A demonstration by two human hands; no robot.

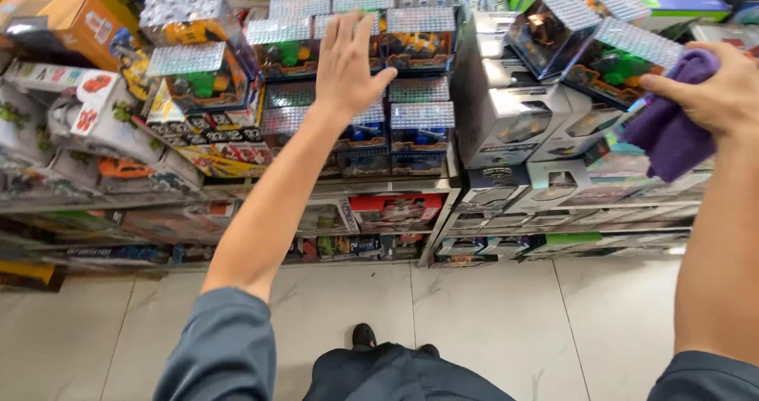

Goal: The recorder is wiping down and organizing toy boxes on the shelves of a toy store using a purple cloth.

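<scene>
At right of frame the right hand (723,92) bunches a soft, light purple cloth (672,128) in closed fingers, while the left hand (348,65), fingers spread open, rests on stiff clear-topped toy boxes (419,41) at upper centre

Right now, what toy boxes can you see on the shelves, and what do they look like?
Clear toy boxes: stacked mid-shelf under the left hand, sparkly silver tops.
Grey boxes: right of them, windowed.
Tilted box: green toy, beside the right hand gripping a purple cloth.
Orange box: top left.
</scene>
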